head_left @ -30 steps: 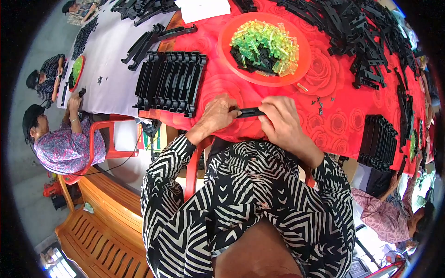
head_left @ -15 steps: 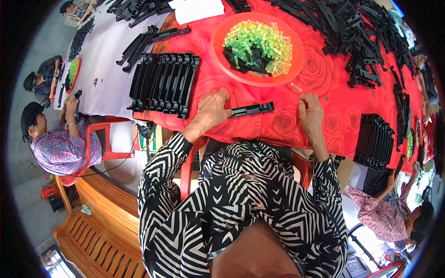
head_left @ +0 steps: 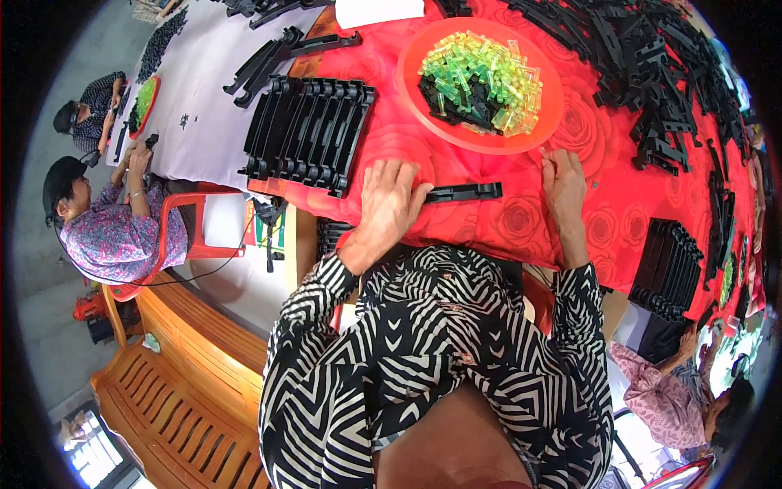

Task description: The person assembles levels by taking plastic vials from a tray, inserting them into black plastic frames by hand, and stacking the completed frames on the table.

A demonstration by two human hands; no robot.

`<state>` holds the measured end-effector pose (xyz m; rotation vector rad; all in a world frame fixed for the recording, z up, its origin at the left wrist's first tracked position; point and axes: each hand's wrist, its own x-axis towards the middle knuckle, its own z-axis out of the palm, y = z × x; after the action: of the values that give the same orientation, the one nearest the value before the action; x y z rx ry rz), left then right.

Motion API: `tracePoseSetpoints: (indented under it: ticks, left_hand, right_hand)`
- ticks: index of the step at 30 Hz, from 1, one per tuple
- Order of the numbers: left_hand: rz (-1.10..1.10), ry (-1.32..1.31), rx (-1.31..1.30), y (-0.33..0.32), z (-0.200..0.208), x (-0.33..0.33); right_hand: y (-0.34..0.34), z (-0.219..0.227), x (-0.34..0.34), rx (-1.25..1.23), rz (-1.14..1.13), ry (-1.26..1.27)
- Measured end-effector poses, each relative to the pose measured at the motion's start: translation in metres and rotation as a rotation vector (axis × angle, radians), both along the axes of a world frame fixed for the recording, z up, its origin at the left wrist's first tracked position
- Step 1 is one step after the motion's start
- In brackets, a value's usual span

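Strip (head_left: 466, 192), black and slim, is lying on the red cloth (head_left: 521, 220) near the table's front edge, running roughly crosswise; its right end is showing, and its left end is disappearing at the left hand (head_left: 389, 194). I am watching from afar through the head camera; I am seeing that hand resting palm down, fingers stretched forward and slightly apart, thumb reaching to the strip; I cannot tell whether it is gripping the end or only touching it. The right hand (head_left: 564, 186) is standing beyond the strip's right end, well apart from it, just below the bowl (head_left: 410, 73); its fingers are bending partly inward, and I cannot tell whether the tips are holding anything. The bowl is carrying yellow-green pieces (head_left: 485, 69) above small black ones (head_left: 482, 121); a row of strips (head_left: 314, 134) is lying close by on the left.

For good handling, I am judging that the thumb should be pinning the left end firmly, since the right end is lying unheld and a sideways push could be swinging it; the right fingertips should be pinching small pieces lightly and squarely; the left wrist should be clearing the row, because a bump could be skewing it.
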<state>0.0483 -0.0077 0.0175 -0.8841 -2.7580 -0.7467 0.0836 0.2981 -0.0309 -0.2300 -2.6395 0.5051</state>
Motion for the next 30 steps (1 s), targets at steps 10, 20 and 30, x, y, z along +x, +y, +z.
tracePoseSetpoints:
  ticks: [10,20,30]
  left_hand:
    - [-0.166,0.320,-0.107,0.013,-0.039,0.041]
    - [-0.112,0.244,-0.121,0.021,-0.038,0.042]
    - [-0.058,0.114,0.019,0.022,-0.037,0.041]
  right_hand:
    - [-0.057,0.045,0.024,-0.349,0.321,0.043]
    - [-0.097,0.039,0.024,-0.398,0.501,-0.017]
    - [-0.103,0.031,0.013,-0.243,0.573,0.004]
